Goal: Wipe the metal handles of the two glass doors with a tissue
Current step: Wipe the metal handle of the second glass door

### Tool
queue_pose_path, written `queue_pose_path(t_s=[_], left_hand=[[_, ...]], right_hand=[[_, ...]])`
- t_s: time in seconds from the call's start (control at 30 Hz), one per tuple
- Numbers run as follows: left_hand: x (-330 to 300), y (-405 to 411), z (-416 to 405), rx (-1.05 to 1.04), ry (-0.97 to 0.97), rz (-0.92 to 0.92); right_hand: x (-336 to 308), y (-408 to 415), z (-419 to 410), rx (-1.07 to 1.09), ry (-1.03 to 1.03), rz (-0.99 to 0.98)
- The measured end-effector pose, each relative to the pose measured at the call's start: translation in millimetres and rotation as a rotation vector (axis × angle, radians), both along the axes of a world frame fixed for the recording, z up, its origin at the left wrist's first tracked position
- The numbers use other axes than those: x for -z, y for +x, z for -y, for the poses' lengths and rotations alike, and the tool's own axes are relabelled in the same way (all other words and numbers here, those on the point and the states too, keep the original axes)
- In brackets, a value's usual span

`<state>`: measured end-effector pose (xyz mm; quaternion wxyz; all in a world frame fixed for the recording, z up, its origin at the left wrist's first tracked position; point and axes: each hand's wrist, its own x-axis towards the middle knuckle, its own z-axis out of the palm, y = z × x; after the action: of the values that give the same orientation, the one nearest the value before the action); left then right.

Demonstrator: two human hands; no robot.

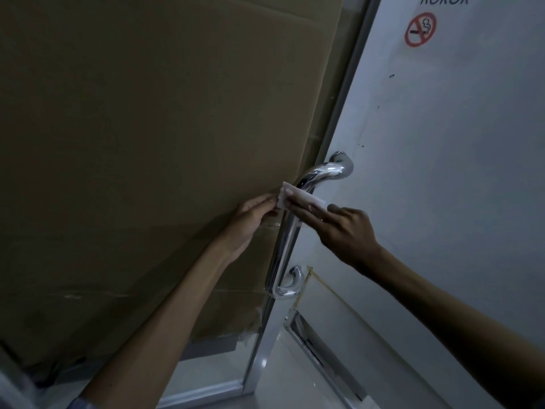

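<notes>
A polished metal handle (287,231) runs down the edge of the right door, curving into the door at its top (339,168) and bottom. A white tissue (300,199) is stretched across the upper part of the bar. My left hand (250,219) pinches the tissue's left end beside the bar. On the right side of the bar, my right hand (345,228) holds the tissue's other end with its fingers over it. The handle section behind the tissue is hidden.
The left glass door (256,343) is covered by a large brown cardboard sheet (147,143). The right door (442,172) is white and carries a no-smoking sign (420,29). A metal plate (321,358) sits low on it. A pale floor (206,376) shows below.
</notes>
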<state>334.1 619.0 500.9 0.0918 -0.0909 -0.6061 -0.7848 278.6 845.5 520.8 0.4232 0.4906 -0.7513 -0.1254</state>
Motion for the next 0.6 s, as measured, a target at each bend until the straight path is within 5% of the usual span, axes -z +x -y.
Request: queue_pose_path(t_s=[0.13, 0.6], left_hand=[[1.6, -5.0, -0.2, -0.010, 0.026, 0.052], [-0.7, -3.6, 0.3, -0.019, -0.012, 0.076]], right_hand=[[26.2, 2.5, -1.4, -0.076, 0.154, 0.031], [35.6, -0.8, -2.3, -0.133, 0.044, 0.082]])
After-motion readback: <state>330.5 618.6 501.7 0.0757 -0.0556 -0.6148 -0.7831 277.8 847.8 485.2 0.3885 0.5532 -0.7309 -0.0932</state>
